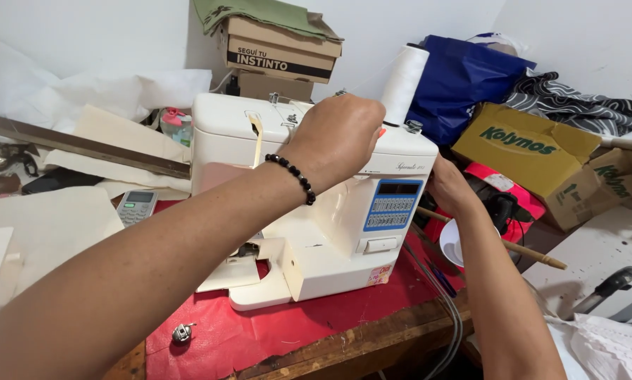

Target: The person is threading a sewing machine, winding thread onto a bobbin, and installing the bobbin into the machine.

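A white sewing machine (316, 232) stands on a red cloth (280, 331) over a wooden table. My left hand (337, 137), with a black bead bracelet on the wrist, rests closed on top of the machine, next to the tall white thread cone (404, 83); what its fingers pinch is hidden. My right hand (448, 186) reaches behind the machine's right end, fingers hidden there. A small metal bobbin case (182, 332) lies on the red cloth in front.
A calculator (136, 206) and pale fabric pieces (48, 225) lie at left, with a long metal ruler (83, 146). Cardboard boxes (277, 53) stand behind; a yellow box (534, 155), blue bag (464, 77) and wooden stick (520, 250) are at right. Cables hang off the table edge.
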